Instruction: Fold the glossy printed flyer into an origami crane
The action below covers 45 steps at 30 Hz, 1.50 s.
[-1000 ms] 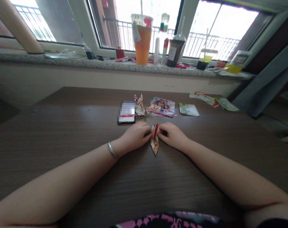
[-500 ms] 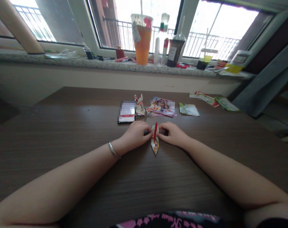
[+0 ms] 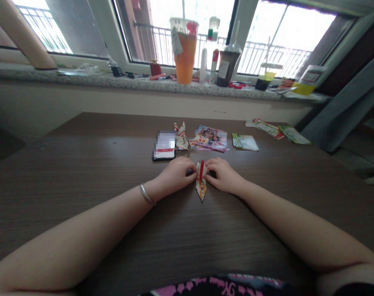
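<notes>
A narrow folded paper (image 3: 201, 183), pale with red, green and orange print, stands between my two hands over the dark wooden table (image 3: 112, 230). Its pointed end is towards me. My left hand (image 3: 181, 172) pinches its left side with thumb and fingers, a silver bangle on the wrist. On the other side, my right hand (image 3: 224, 173) has its thumb and fingertips closed on the right edge. Just beyond my left hand lies a phone (image 3: 164, 146), and against it is another folded paper piece (image 3: 182, 137), white with red stripes.
Behind the hands are a stack of printed leaflets (image 3: 213, 137) and a pile of green-white paper slips (image 3: 245, 142). More paper strips (image 3: 268, 128) lie at the far right. On the windowsill (image 3: 137, 83) stand an orange drink cup (image 3: 184, 57), a dark cup (image 3: 227, 65) and several bottles.
My right hand's fingers have straightened a little and shifted slightly against the folded paper. The left hand and the paper have hardly moved.
</notes>
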Motion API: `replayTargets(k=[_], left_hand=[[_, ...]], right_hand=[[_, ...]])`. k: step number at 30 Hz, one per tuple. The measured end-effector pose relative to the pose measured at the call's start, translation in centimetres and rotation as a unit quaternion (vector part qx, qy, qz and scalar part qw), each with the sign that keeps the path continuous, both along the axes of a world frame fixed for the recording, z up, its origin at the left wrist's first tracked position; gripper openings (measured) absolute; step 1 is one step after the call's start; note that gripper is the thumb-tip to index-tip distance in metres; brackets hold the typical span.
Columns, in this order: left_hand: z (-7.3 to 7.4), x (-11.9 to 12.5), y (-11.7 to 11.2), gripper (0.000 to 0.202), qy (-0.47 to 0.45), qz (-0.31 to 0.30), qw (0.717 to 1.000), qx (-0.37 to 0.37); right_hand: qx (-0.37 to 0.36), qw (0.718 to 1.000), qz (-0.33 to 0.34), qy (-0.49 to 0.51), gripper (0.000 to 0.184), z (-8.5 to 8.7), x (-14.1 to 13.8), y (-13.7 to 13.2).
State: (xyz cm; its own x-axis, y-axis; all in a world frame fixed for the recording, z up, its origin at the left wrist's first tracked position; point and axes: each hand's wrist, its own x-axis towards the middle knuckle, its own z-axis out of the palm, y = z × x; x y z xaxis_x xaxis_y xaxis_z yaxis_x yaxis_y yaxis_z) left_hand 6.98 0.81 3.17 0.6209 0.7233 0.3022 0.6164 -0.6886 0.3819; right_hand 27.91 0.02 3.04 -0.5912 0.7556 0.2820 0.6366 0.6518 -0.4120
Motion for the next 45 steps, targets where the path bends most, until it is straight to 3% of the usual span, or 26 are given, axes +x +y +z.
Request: replayTargets(k=[13, 27, 40, 45], left_hand=[[-0.2, -0.2, 0.0, 0.012, -0.015, -0.016, 1.0, -0.008], [-0.5, -0.4, 0.0, 0.009, -0.045, 0.059, 0.997, -0.035], [-1.2, -0.2, 0.2, 0.029, -0.073, 0.005, 0.997, 0.016], [-0.3, -0.3, 0.2, 0.006, -0.022, -0.031, 0.999, 0.016]], right_hand=[[0.015, 0.999, -0.037, 0.009, 0.011, -0.5, 0.0, 0.7], [0.003, 0.998, -0.064, -0.001, 0.012, -1.0, -0.3, 1.4], [0.014, 0.997, -0.066, 0.025, 0.015, -1.0, -0.5, 1.4], [0.028, 0.999, 0.004, 0.033, 0.003, -0.8, 0.0, 1.1]])
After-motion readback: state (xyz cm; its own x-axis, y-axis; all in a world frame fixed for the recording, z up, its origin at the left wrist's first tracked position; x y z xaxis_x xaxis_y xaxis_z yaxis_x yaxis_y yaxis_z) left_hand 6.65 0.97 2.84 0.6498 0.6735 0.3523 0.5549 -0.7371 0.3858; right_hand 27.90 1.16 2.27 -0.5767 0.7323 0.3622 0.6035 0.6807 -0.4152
